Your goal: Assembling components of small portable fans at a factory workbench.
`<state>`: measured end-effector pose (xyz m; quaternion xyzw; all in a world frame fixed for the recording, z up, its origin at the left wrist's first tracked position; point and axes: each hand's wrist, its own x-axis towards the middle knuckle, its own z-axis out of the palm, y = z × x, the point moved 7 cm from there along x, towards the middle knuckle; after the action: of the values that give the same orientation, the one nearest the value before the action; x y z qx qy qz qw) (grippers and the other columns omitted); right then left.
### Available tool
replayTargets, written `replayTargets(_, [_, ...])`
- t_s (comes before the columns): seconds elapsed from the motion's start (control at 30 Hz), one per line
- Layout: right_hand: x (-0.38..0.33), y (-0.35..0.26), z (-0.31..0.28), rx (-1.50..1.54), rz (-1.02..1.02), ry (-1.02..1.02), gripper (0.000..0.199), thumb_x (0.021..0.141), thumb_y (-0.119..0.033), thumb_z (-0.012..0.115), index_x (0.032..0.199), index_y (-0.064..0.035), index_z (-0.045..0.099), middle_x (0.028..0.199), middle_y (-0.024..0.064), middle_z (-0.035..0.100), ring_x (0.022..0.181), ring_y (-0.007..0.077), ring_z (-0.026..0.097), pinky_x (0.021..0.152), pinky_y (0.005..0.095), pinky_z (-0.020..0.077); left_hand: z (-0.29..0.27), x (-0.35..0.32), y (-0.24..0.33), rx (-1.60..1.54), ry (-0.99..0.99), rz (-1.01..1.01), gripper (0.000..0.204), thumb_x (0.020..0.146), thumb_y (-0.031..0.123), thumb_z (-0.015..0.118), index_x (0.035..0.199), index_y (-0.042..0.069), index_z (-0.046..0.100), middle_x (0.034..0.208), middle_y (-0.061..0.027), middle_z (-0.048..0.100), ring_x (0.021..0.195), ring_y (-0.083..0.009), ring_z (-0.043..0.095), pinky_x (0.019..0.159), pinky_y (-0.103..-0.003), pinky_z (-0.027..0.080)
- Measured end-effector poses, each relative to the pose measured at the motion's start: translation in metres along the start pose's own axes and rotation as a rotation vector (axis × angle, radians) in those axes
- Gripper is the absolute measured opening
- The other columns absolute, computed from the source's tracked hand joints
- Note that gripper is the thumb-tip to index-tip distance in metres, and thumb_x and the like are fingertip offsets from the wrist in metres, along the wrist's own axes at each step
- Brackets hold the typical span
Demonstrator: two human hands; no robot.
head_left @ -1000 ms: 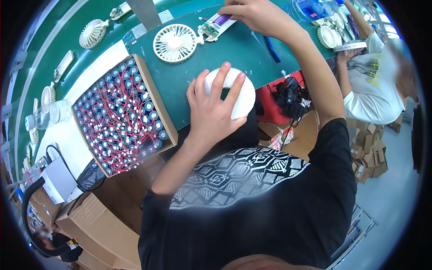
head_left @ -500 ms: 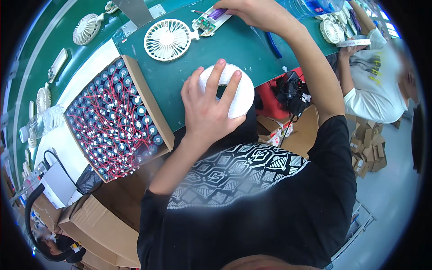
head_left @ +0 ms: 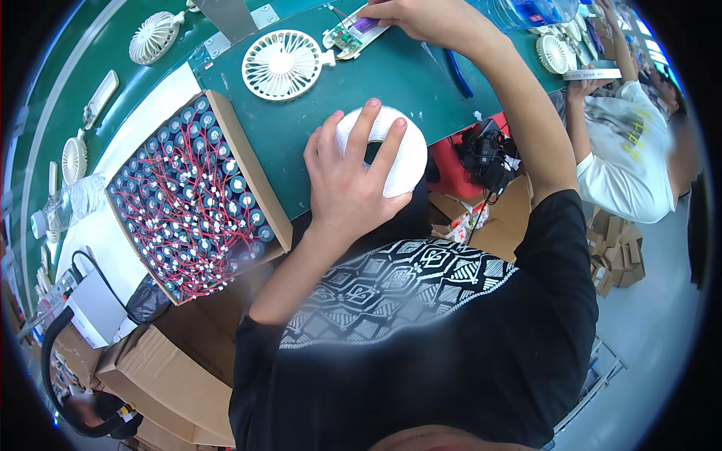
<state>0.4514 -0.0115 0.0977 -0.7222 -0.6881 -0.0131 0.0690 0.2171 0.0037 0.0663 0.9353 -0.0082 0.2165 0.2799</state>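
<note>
My left hand [head_left: 342,184] lies over a white roll [head_left: 410,159] at the bench's near edge, fingers spread across its face and thumb at its side. The roll's dark centre hole shows between the fingers. Farther off, my right hand [head_left: 432,19] pinches at a purple cylindrical battery [head_left: 365,25] in the open handle of a white handheld fan [head_left: 282,65]. Beside the battery sits a small green circuit board [head_left: 344,40] with thin wires. The right fingertips are partly cut off by the upper edge.
A cardboard box [head_left: 248,165] of dark cylindrical parts with red wires stands left of my left hand. Blue-handled pliers [head_left: 457,74] lie to the right. Fan parts [head_left: 154,37] sit on the green belt at left. A co-worker [head_left: 628,150] is at the right, past a large clear bottle [head_left: 526,11].
Fan parts on the left belt have moved away and slightly right. My right fingers have shifted a little over the battery. The co-worker's body has shifted; my left hand stays on the roll.
</note>
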Motion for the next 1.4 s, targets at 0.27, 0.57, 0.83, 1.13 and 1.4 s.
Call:
replayTargets(0.27, [-0.01,-0.004,-0.03,0.177,0.096,0.064,0.037,0.087,-0.004,0.063,0.124,-0.0045,0.066,0.101,0.0196,0.068,0.101,0.0418,0.065,0.091,0.0452,0.0532,0.0,0.003,0.002,0.036,-0.019,0.007,0.09,0.057,0.033,0.088,0.142,0.021,0.061,0.157,-0.0126,0.044,0.132,-0.0434,0.045,0.106,-0.057,0.038])
replayTargets(0.57, [-0.017,0.021,-0.016,0.267,0.234,0.11,0.04,0.092,-0.01,0.063,0.13,0.0019,0.062,0.114,0.0259,0.068,0.102,0.0433,0.066,0.091,0.0446,0.0532,0.001,0.002,0.005,0.04,-0.041,0.011,0.093,0.055,0.032,0.089,0.142,0.02,0.061,0.157,-0.0127,0.044,0.132,-0.0439,0.045,0.106,-0.057,0.038])
replayTargets(0.83, [-0.001,0.03,0.019,0.408,0.142,-0.086,0.031,0.094,-0.016,0.066,0.12,0.002,0.068,0.114,0.0208,0.071,0.103,0.038,0.068,0.091,0.0431,0.0539,0.002,0.003,0.003,0.048,-0.055,0.003,0.093,0.055,0.032,0.089,0.142,0.019,0.06,0.157,-0.0128,0.044,0.133,-0.0441,0.044,0.106,-0.058,0.038])
replayTargets(1.13, [0.012,0.034,0.021,0.371,0.178,0.001,0.037,0.093,-0.027,0.074,0.125,-0.0087,0.073,0.116,0.0129,0.074,0.104,0.031,0.071,0.091,0.0397,0.0556,-0.001,0.013,0.004,0.049,-0.061,0.005,0.09,0.057,0.032,0.088,0.141,0.018,0.061,0.156,-0.0131,0.044,0.133,-0.0443,0.044,0.107,-0.058,0.037])
replayTargets(1.4, [-0.017,0.014,0.028,0.391,0.204,-0.03,0.052,0.09,-0.026,0.077,0.139,-0.0116,0.065,0.129,0.0127,0.069,0.117,0.0339,0.064,0.101,0.0419,0.0501,0.002,0.01,0.004,0.035,-0.067,-0.01,0.088,0.058,0.033,0.087,0.141,0.017,0.061,0.155,-0.0135,0.045,0.132,-0.0441,0.045,0.106,-0.058,0.037])
